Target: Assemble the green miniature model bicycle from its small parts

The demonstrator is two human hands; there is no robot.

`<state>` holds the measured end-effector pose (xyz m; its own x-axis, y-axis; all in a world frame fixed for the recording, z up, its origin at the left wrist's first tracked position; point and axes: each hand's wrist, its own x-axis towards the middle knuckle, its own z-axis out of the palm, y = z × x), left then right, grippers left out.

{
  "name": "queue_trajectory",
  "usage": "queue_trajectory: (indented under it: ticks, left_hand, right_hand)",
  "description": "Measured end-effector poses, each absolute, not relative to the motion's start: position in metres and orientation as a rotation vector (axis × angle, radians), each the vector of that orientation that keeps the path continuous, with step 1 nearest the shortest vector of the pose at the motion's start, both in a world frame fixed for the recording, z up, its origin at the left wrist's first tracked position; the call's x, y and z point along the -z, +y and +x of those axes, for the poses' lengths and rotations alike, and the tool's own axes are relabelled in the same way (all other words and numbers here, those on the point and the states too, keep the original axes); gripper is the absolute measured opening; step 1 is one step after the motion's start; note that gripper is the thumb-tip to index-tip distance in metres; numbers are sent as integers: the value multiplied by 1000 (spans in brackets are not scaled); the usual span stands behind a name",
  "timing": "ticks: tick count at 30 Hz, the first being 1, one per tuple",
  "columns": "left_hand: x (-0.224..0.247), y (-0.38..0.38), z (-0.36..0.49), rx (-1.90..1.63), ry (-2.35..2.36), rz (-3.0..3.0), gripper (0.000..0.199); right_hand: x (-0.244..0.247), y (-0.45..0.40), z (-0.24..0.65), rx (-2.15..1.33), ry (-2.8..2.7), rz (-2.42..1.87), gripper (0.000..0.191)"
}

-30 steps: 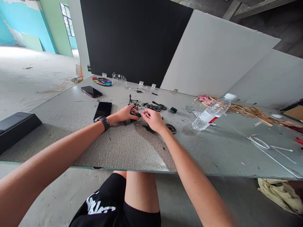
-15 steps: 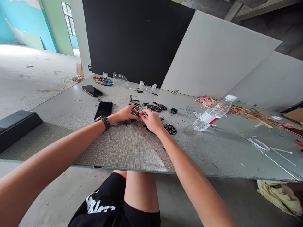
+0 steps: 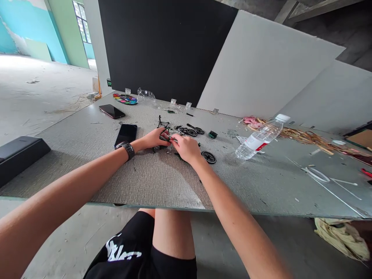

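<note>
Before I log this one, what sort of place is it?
Probably a room under renovation: patchy turquoise wall, bare littered floor, and a table strewn with small parts.

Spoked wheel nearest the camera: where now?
In the head view, the spoked wheel lies on the table just right of the right hand, left of the water bottle.

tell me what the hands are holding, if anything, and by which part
The left hand holds a small, slender, dark green piece; the right hand is close against it, its own hold hidden. The hands cover which part is gripped.
</note>
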<state>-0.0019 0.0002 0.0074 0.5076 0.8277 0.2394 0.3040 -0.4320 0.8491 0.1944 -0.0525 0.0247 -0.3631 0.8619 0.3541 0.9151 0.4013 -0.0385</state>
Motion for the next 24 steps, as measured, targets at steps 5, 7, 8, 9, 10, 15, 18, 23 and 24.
queue_trajectory:
  ticks: [5,7,8,9,10,15,18,23,24]
  left_hand:
    - [-7,-1,-2,-845,909,1963,34]
    - [-7,-1,-2,-843,880,1953,34]
    - [-7,-2,-2,-844,872,1948,34]
    - [-7,-2,-2,-847,870,1946,34]
    - [-6,-1,-2,-848,873,1945,34]
    - [-6,0,-2,-854,910,1960,33]
    - [-6,0,-2,-866,918,1967,31]
    - [-6,0,-1,-856,907,1952,31]
    - [-5,0,-2,-856,906,1953,31]
  right_hand:
    - [-24,-52,195,239,-2358,-1529,25]
    - [-24,-53,195,234,-2352,-1527,24]
    - [-24,-53,195,233,-2348,-1529,24]
    - [-24,-53,195,232,-2345,-1531,24]
    - [-24,-53,194,230,-2340,-1536,23]
    - [-24,-53,193,197,-2321,-1567,22]
    - [-23,-52,193,177,-2317,-1569,23]
    - [-22,-51,195,137,-2292,-1554,25]
    - [-22,-51,195,123,-2290,-1548,25]
